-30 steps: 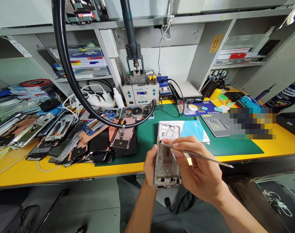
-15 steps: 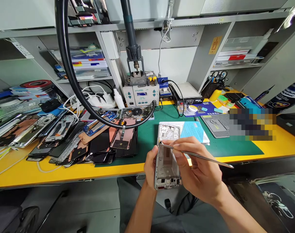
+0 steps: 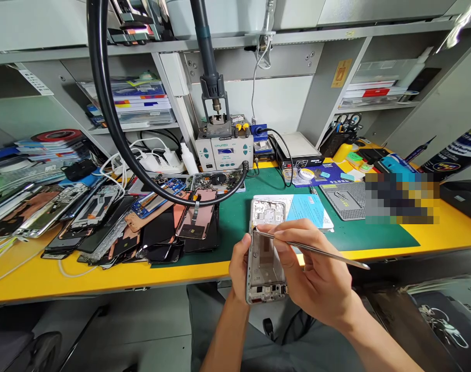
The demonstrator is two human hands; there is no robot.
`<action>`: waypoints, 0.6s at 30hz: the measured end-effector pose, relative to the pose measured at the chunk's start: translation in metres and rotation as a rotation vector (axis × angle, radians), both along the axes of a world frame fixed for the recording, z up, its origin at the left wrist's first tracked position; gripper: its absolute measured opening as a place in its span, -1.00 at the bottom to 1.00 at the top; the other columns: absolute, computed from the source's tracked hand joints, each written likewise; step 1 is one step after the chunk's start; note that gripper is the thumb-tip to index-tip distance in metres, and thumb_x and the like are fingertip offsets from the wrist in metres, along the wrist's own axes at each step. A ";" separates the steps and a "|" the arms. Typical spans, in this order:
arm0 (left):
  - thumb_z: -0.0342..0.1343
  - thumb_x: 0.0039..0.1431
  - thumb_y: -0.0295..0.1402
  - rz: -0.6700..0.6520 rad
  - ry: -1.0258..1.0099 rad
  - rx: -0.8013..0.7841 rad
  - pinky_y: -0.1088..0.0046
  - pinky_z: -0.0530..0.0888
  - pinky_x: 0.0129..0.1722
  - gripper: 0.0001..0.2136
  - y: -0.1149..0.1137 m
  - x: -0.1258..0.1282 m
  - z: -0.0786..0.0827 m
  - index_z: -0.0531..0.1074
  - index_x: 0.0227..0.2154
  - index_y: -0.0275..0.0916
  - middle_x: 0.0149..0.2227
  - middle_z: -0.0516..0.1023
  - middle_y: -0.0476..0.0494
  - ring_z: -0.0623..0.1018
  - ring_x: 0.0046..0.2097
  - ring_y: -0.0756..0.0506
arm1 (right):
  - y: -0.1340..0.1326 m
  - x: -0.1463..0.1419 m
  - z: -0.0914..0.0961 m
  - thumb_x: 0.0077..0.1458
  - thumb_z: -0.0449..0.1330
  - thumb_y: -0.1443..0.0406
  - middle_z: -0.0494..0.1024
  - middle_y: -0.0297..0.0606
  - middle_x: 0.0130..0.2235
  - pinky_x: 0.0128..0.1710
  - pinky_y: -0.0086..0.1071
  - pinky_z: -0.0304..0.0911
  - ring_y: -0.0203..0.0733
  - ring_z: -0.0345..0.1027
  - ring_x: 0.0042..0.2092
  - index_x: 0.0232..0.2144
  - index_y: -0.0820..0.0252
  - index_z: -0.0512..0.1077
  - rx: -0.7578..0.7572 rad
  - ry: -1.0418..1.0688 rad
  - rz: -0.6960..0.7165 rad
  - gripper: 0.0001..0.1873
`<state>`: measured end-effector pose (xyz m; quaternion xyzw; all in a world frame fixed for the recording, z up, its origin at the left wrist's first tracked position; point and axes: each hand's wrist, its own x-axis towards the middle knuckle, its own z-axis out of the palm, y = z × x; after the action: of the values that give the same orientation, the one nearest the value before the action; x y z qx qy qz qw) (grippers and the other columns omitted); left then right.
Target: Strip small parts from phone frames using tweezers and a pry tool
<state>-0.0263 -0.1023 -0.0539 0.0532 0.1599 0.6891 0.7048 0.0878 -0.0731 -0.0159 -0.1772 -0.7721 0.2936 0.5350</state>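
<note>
Yellow table [image 3: 104,279] runs across the view. In front of its near edge, over the lap, the left hand [image 3: 238,263] holds a bare phone frame [image 3: 264,263] upright, fingers wrapped round its sides. The right hand [image 3: 316,279] pinches a thin metal tool [image 3: 320,251] like a pen, its tip on the frame's upper part. The work looks like picking at something there, which calls for a steady frame and light pressure. Beyond lie a green mat [image 3: 235,222], a blue-and-white sheet [image 3: 309,209] and a heap of phone screens [image 3: 115,222]. A hot-air station [image 3: 224,150] stands under the shelves [image 3: 135,98].
</note>
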 end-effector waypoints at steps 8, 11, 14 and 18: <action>0.37 0.02 -0.15 -0.010 0.039 0.018 0.25 0.56 -0.08 -0.72 -0.001 0.000 -0.003 0.62 -0.31 -0.27 -0.42 0.54 -0.15 0.60 -0.18 -0.24 | -0.001 0.001 0.001 0.19 0.13 0.63 0.55 -0.04 -0.04 -0.05 -0.06 0.49 -0.03 0.48 0.03 0.04 0.18 0.36 0.037 -0.027 0.000 -0.56; 0.36 0.03 -0.16 0.000 0.049 0.026 0.26 0.57 -0.08 -0.73 -0.001 0.001 -0.002 0.62 -0.32 -0.26 -0.40 0.55 -0.16 0.60 -0.18 -0.23 | -0.002 0.001 0.003 0.19 0.13 0.63 0.56 -0.05 -0.03 -0.07 -0.09 0.50 -0.04 0.50 0.01 0.05 0.16 0.36 0.057 -0.035 -0.009 -0.55; 0.37 0.02 -0.17 0.015 0.056 0.038 0.29 0.56 -0.08 -0.74 0.000 0.002 0.000 0.62 -0.32 -0.25 -0.36 0.57 -0.15 0.60 -0.18 -0.21 | -0.002 0.001 0.004 0.19 0.12 0.62 0.56 -0.06 -0.05 -0.09 -0.10 0.51 -0.04 0.50 0.00 0.05 0.15 0.35 0.080 -0.031 -0.012 -0.54; 0.37 0.02 -0.17 0.016 0.069 0.041 0.31 0.56 -0.10 -0.76 -0.001 0.002 0.000 0.61 -0.35 -0.24 -0.41 0.55 -0.12 0.61 -0.21 -0.19 | -0.002 0.002 0.003 0.19 0.13 0.63 0.53 -0.03 -0.05 -0.08 -0.10 0.51 -0.04 0.48 0.00 0.03 0.18 0.36 0.077 -0.039 -0.001 -0.57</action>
<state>-0.0245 -0.1031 -0.0542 0.0901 0.1705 0.6956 0.6920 0.0900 -0.0755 -0.0130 -0.1625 -0.7929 0.2600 0.5266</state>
